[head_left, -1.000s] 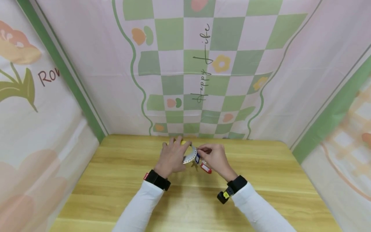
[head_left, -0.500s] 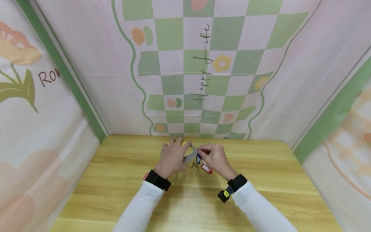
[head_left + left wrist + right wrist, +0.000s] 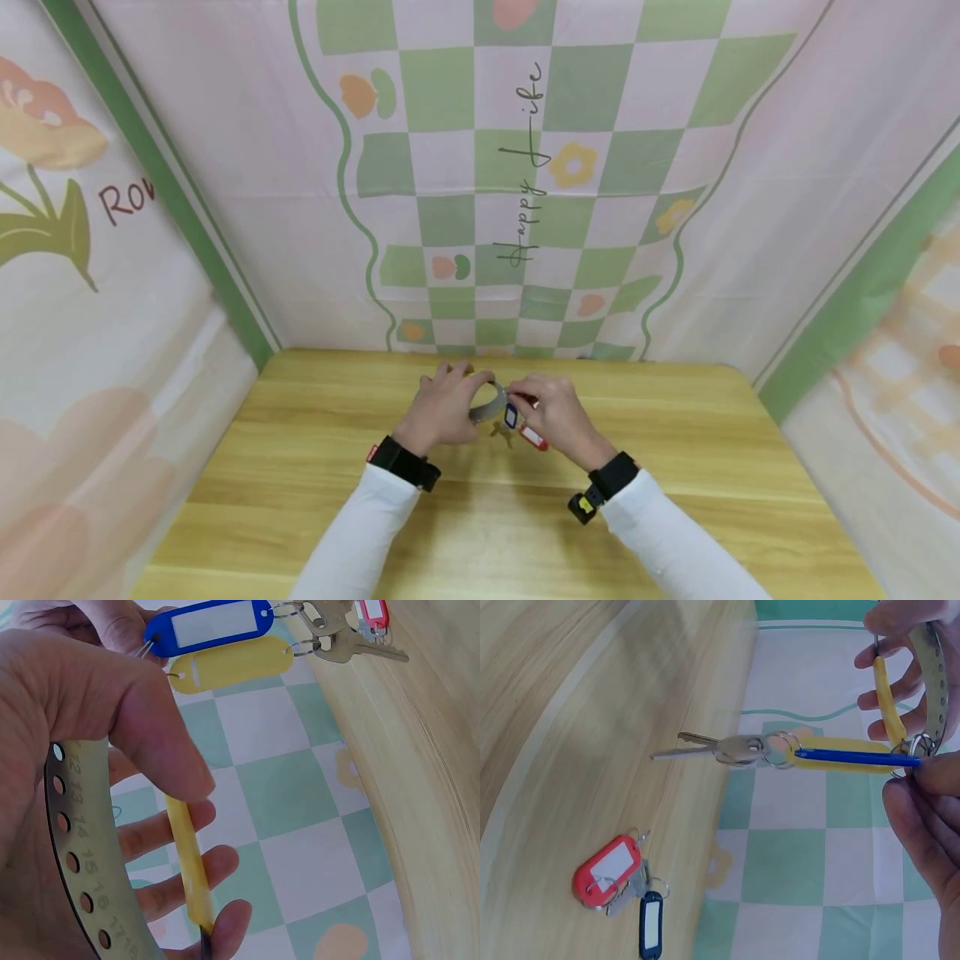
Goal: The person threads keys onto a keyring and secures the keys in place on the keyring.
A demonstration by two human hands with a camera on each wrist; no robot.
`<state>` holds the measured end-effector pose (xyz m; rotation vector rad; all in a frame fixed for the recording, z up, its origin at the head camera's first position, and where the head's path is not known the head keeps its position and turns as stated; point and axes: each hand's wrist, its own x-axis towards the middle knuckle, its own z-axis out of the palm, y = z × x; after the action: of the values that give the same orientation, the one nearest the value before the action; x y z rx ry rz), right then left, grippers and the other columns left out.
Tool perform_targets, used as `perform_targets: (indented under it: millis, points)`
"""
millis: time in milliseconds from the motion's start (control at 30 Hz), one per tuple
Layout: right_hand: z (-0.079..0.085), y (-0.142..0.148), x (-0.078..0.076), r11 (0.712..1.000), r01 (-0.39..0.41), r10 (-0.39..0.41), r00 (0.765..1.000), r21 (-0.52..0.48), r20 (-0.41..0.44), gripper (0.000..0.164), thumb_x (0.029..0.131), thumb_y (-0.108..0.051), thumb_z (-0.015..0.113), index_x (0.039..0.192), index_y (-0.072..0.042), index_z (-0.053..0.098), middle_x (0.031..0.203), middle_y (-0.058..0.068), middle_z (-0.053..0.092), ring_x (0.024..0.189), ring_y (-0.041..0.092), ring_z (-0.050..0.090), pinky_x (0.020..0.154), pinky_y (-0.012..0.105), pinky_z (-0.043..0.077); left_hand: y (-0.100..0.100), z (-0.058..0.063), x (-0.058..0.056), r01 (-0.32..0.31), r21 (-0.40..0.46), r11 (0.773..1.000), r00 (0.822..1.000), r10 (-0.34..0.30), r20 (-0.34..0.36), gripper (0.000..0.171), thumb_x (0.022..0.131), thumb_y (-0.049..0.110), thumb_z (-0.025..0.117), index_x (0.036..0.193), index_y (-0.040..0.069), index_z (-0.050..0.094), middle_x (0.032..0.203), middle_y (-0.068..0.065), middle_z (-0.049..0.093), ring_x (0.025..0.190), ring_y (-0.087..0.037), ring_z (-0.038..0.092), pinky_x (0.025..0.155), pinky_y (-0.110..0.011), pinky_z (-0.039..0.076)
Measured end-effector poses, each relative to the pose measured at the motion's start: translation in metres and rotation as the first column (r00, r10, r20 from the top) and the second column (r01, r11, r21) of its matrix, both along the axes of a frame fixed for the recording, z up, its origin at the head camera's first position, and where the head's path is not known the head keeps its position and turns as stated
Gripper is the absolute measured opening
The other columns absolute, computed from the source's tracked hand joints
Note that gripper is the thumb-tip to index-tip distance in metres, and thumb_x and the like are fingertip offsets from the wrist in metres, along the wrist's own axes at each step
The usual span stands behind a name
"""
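My left hand [image 3: 441,410] grips a large metal key hoop [image 3: 86,847] with numbered holes, thumb on one side and fingers on the other. A yellow sleeved section [image 3: 189,862] of the hoop lies between thumb and fingers. At the hoop's right side, my right hand [image 3: 558,417] pinches small split rings [image 3: 915,746]. A blue key tag [image 3: 210,628] and a yellow key tag [image 3: 232,664] extend from that pinch, with metal keys [image 3: 739,750] at their far ends. Whether the split rings are threaded onto the hoop I cannot tell.
On the wooden table [image 3: 480,533], below the hands, lie a red key tag [image 3: 613,862] and a dark key tag [image 3: 651,926] with keys. A patterned cloth [image 3: 446,208] hangs behind the table, with more cloth along both sides.
Both hands have shifted slightly left. The hoop has tilted, so its row of holes no longer faces the head camera. The blue tag has swung slightly; the red tag stays put.
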<state>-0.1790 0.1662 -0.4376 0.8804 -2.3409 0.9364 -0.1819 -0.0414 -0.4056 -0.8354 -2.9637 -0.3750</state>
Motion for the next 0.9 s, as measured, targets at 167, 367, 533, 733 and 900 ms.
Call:
perform_targets:
  millis: [167, 367, 533, 733, 900]
  points:
    - [-0.0002, -0.0016, 0.0008, 0.99, 0.081, -0.062, 0.984, -0.112, 0.167, 0.008, 0.088, 0.0, 0.076, 0.094, -0.005, 0.079, 0.084, 0.005, 0.075, 0.071, 0.012, 0.071, 0.062, 0.022, 0.057, 0.0005, 0.0008, 0.0009, -0.01, -0.009, 1.0, 0.999, 0.01, -0.045, 0.075, 0.072, 0.014, 0.082, 0.142, 0.023, 0.057, 0.132, -0.014, 0.054, 0.111, -0.04, 0.053, 0.08, -0.061, 0.049]
    - [0.001, -0.0044, 0.0039, 0.966, 0.183, -0.118, 0.94, -0.182, 0.321, 0.006, 0.089, -0.003, 0.076, 0.092, -0.007, 0.08, 0.079, 0.002, 0.074, 0.068, 0.01, 0.069, 0.062, 0.025, 0.057, 0.0034, -0.0005, 0.002, -0.036, -0.038, 0.999, 0.993, 0.032, -0.112, 0.077, 0.07, 0.017, 0.084, 0.142, 0.023, 0.057, 0.134, -0.014, 0.053, 0.115, -0.04, 0.053, 0.082, -0.065, 0.049]
    - [0.0013, -0.0066, 0.0046, 0.955, 0.205, -0.122, 0.931, -0.216, 0.343, 0.005, 0.089, -0.002, 0.076, 0.091, -0.004, 0.08, 0.08, 0.004, 0.075, 0.066, 0.013, 0.069, 0.06, 0.025, 0.056, 0.0048, -0.0011, 0.0022, -0.046, -0.04, 0.998, 0.989, 0.04, -0.142, 0.078, 0.068, 0.018, 0.086, 0.141, 0.022, 0.057, 0.137, -0.016, 0.052, 0.119, -0.042, 0.052, 0.083, -0.067, 0.048]
    - [0.0001, -0.0052, 0.0024, 0.965, 0.139, -0.075, 0.959, -0.224, 0.273, 0.008, 0.087, 0.002, 0.076, 0.092, -0.004, 0.08, 0.083, 0.007, 0.076, 0.067, 0.013, 0.07, 0.058, 0.025, 0.056, 0.0041, 0.0004, 0.0025, -0.04, -0.027, 0.999, 0.994, 0.037, -0.107, 0.078, 0.07, 0.018, 0.085, 0.142, 0.022, 0.056, 0.136, -0.015, 0.052, 0.118, -0.041, 0.052, 0.083, -0.066, 0.049]
    - [-0.0002, -0.0021, -0.0008, 0.986, 0.045, -0.022, 0.99, -0.16, 0.141, 0.01, 0.086, 0.004, 0.076, 0.092, -0.003, 0.08, 0.086, 0.008, 0.076, 0.068, 0.013, 0.071, 0.056, 0.024, 0.055, 0.0015, 0.003, 0.0022, -0.015, -0.013, 1.0, 0.999, 0.015, -0.037, 0.074, 0.074, 0.016, 0.082, 0.143, 0.023, 0.056, 0.135, -0.014, 0.053, 0.116, -0.042, 0.052, 0.082, -0.064, 0.049]
